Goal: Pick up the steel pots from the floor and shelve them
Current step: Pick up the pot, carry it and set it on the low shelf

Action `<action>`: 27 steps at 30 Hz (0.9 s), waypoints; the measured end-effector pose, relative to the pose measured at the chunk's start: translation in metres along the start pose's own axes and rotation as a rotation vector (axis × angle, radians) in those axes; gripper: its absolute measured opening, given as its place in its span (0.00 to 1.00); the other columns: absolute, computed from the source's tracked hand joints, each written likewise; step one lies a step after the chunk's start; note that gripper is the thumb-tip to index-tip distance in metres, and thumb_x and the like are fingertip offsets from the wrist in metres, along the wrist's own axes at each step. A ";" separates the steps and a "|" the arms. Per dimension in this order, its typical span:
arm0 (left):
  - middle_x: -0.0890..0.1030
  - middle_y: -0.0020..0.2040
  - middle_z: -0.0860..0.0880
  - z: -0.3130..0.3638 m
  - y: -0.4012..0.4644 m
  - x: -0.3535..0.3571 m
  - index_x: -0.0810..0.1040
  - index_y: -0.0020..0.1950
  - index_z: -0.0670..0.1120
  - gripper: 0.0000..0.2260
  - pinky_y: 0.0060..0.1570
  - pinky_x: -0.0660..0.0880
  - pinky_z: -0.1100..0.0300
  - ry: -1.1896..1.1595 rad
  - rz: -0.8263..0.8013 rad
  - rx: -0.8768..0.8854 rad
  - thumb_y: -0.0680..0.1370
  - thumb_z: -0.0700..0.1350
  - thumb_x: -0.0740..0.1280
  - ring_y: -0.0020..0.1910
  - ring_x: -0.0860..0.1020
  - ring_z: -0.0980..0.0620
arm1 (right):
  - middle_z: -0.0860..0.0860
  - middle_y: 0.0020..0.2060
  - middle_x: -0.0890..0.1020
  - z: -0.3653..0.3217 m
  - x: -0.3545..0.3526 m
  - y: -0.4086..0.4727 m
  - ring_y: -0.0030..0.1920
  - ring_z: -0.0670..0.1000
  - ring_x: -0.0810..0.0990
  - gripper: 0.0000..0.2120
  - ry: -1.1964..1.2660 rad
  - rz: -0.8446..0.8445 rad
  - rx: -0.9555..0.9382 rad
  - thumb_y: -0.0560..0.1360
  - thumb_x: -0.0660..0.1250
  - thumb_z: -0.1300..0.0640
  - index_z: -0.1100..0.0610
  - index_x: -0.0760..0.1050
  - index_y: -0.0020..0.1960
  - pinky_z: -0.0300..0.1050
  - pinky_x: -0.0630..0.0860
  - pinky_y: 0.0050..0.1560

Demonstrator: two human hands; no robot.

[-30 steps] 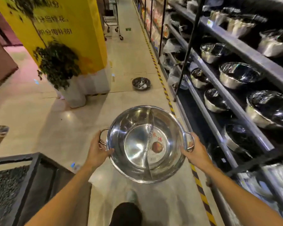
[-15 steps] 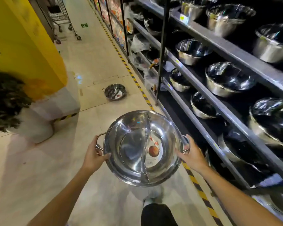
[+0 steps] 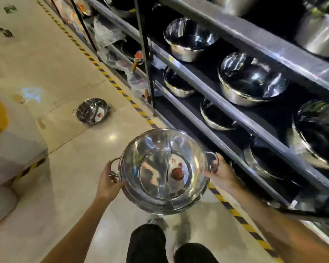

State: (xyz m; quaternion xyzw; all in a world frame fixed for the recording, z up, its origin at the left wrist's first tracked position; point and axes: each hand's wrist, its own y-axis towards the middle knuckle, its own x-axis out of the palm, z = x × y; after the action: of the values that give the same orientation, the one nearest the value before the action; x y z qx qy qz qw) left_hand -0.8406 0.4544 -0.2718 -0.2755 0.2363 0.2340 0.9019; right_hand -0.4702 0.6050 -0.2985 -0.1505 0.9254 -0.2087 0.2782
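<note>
- Divided steel pot (image 3: 164, 172) carried level at waist height over the floor (image 3: 68, 168), clear of it, just beside the front edge of the shelving (image 3: 241, 118).
- Left hand (image 3: 107, 179) closed around the left loop handle; right hand (image 3: 219, 172) closed around the right loop handle — both pinching the handles, fingers curled under the rim.
- Second steel pot (image 3: 92, 111) standing on the floor, well apart, near the striped floor tape (image 3: 122, 91); not yet collected.
- Shelf tiers already hold other pots; dark bare stretch visible on the lower tier (image 3: 180, 120) between the black upright post (image 3: 144, 54) and a shallow pan (image 3: 217, 115) — judged the likeliest slot.
- Recommended: keep both handles gripped evenly, keep the pot level, lead with the far rim under the tier edge above.
- Recommended: set the base flat on the tier before loosening either hand.
- Risk — rim striking the tier's front edge or the neighbouring pan; polished steel likely slippery and noisy on contact.
- Motion blur on the right-hand tiers; exact clearance there not determinable.
</note>
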 end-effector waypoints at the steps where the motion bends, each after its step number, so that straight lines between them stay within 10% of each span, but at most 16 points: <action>1: 0.75 0.49 0.40 -0.002 0.023 0.009 0.62 0.76 0.47 0.42 0.45 0.79 0.46 0.002 -0.023 -0.017 0.66 0.38 0.79 0.43 0.77 0.42 | 0.51 0.54 0.83 0.004 0.004 0.011 0.51 0.55 0.83 0.45 0.004 0.033 0.033 0.68 0.79 0.54 0.55 0.59 0.77 0.42 0.79 0.47; 12: 0.74 0.47 0.40 -0.087 0.223 0.153 0.60 0.77 0.48 0.40 0.43 0.79 0.46 0.057 -0.115 -0.004 0.69 0.37 0.76 0.43 0.77 0.39 | 0.49 0.59 0.77 0.133 0.076 0.178 0.56 0.49 0.77 0.37 0.051 0.163 0.204 0.69 0.79 0.58 0.56 0.65 0.73 0.45 0.74 0.58; 21: 0.74 0.50 0.43 -0.170 0.341 0.314 0.66 0.70 0.55 0.35 0.37 0.75 0.66 0.018 -0.002 0.174 0.68 0.42 0.77 0.41 0.76 0.50 | 0.39 0.49 0.79 0.285 0.130 0.327 0.42 0.27 0.79 0.26 0.230 0.332 0.100 0.70 0.76 0.67 0.42 0.70 0.55 0.25 0.73 0.43; 27: 0.73 0.48 0.47 -0.200 0.418 0.407 0.66 0.73 0.46 0.36 0.38 0.71 0.71 -0.123 0.088 0.283 0.65 0.46 0.71 0.40 0.73 0.56 | 0.46 0.52 0.85 0.348 0.144 0.423 0.45 0.44 0.86 0.22 0.243 0.446 -0.048 0.69 0.76 0.63 0.45 0.75 0.57 0.39 0.81 0.46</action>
State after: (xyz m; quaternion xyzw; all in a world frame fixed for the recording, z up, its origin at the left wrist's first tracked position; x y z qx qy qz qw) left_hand -0.8136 0.7610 -0.8067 -0.1202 0.2229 0.2540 0.9334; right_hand -0.4527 0.8100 -0.8264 0.0771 0.9670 -0.1367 0.2005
